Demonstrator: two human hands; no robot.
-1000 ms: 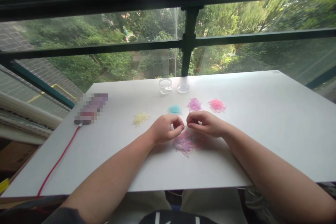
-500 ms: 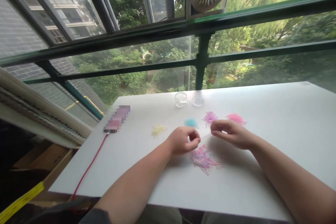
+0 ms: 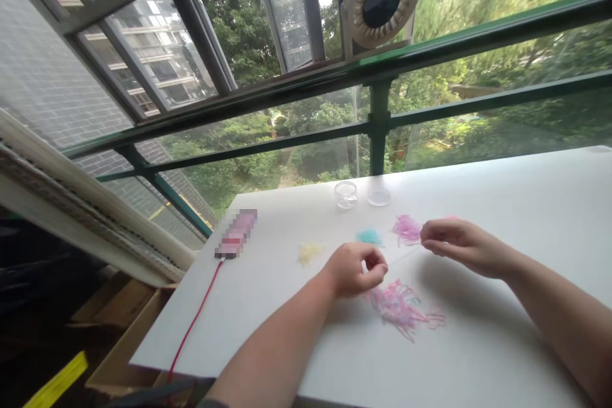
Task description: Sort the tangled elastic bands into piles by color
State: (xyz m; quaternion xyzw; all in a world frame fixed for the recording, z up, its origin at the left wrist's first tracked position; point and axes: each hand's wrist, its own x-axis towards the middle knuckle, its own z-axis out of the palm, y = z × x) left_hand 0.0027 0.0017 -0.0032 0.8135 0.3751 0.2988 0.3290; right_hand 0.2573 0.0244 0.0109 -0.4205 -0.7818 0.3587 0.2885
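Note:
My left hand (image 3: 357,269) is closed in a pinch above the white table (image 3: 535,204), over the left edge of a mixed pile of pink, purple and bluish strands (image 3: 399,306). Across from it, my right hand (image 3: 461,245) pinches too, its fingertips beside a purple pile (image 3: 406,229). Between the two pinches runs a thin pale strand (image 3: 404,257), drawn straight; it looks like a small stretchy band, though its exact kind is too fine to tell. A teal pile (image 3: 370,237) lies just beyond my left hand. My right hand mostly hides a pink pile.
A pale yellow pile (image 3: 309,252) lies to the left. Near the far edge stand a clear round container (image 3: 345,195) and a clear lid (image 3: 378,197). At left lies a blurred phone-like device (image 3: 236,234) with a red cable (image 3: 196,315). Green railing (image 3: 379,118) borders the table.
My hands have drawn farther apart, and the pale strand between them is longer. The whole view has shifted, so the table and piles appear farther right and lower.

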